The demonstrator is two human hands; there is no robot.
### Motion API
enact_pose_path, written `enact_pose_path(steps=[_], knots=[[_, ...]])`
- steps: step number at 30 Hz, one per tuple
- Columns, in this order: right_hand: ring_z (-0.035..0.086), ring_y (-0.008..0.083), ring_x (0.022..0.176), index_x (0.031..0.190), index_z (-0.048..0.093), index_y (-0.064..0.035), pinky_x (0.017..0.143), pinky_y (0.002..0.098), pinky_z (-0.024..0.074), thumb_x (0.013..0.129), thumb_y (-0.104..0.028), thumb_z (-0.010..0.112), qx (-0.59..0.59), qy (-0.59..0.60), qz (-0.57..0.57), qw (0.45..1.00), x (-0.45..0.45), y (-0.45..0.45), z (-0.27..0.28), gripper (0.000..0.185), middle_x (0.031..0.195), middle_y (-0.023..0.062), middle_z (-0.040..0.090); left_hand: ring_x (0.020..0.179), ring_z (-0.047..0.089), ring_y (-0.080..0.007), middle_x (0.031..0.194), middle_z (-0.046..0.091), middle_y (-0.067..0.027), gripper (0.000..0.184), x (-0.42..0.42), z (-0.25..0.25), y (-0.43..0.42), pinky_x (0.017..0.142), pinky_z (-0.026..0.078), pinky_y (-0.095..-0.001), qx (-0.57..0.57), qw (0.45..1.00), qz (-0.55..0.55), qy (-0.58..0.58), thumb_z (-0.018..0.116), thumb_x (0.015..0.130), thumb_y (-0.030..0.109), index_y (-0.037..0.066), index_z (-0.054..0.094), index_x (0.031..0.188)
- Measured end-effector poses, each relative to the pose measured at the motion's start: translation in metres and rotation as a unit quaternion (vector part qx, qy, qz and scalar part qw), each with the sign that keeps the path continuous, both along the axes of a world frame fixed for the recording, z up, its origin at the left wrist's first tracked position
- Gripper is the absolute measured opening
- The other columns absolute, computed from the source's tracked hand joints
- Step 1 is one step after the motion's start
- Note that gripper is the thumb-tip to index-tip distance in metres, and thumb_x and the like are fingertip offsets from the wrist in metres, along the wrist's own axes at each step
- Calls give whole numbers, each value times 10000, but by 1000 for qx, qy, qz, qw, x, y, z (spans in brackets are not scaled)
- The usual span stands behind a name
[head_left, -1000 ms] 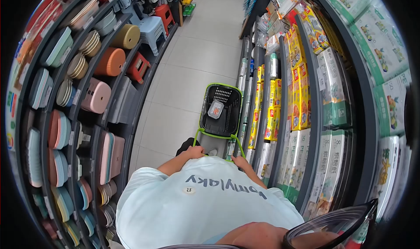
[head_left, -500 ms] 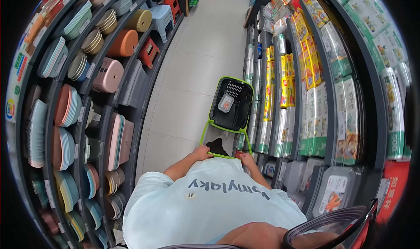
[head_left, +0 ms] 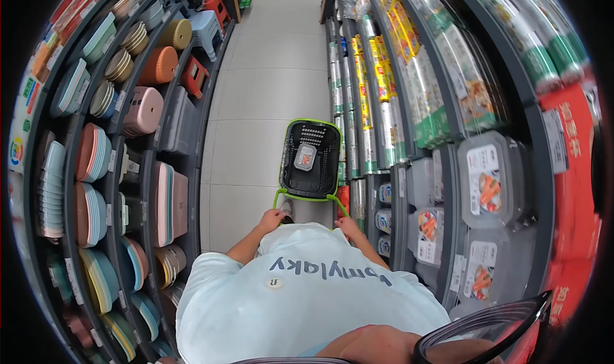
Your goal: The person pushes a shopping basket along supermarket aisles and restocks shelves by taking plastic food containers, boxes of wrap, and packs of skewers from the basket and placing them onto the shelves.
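A black shopping basket (head_left: 323, 178) with a bright green rim hangs low over the floor ahead of my body. Inside it lies one clear plastic food container (head_left: 305, 157) with a printed label. My left hand (head_left: 272, 219) is closed around the left side of the green basket handle (head_left: 276, 198). On the right side, my right hand (head_left: 347, 228) is closed around the same handle. The handle's nearest stretch is partly hidden by my hands and pale shirt. Part of a shoe (head_left: 286, 208) shows just behind the basket.
Shelves of bowls (head_left: 91, 153), stools (head_left: 204, 28) and a pink bin (head_left: 143, 110) line the left of the aisle. Wrap rolls (head_left: 425, 95) and clear storage boxes (head_left: 489, 178) fill the right shelves. The tiled floor (head_left: 268, 63) runs ahead between them.
The basket and both hands have shifted left in view. More storage boxes now show on the right, and the wrap rolls there sit higher. Both hands still grip the handle.
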State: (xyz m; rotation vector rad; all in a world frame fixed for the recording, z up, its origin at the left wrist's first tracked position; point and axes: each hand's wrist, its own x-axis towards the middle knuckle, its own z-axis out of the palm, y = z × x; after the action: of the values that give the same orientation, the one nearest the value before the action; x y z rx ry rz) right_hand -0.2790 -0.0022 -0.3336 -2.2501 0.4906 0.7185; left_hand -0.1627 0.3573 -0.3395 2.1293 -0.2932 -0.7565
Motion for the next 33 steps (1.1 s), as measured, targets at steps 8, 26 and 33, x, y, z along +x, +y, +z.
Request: enact_pose_path(steps=[8,26,33], knots=[[673,384,816,858,700,-18,733,474,513,887,-381,612,0,76,47,996,-109,-12,27,375,853,216,690,689,680,-253,713,691,-130,241,-114,-40,-42,648,530,-399,51,971,183,147,652,860,264,45,702,773],[609,353,1147,1284,573,-76,1011,580,411,876,-347,595,-100,147,128,976,-174,-12,0,491,1173,196,660,982,637,-437,984,662,-286,262,-233,17,-57,877,521,-486,191,972,-7,136,615,740,52,-16,653,990],[659,362,1028,1103,672,-45,889,486,519,861,-360,632,-81,193,157,965,-214,13,-59,399,1095,202,683,1012,627,-447,1022,646,-276,268,-220,39,-45,873,517,-527,217,966,4,142,579,756,11,-18,596,1022]])
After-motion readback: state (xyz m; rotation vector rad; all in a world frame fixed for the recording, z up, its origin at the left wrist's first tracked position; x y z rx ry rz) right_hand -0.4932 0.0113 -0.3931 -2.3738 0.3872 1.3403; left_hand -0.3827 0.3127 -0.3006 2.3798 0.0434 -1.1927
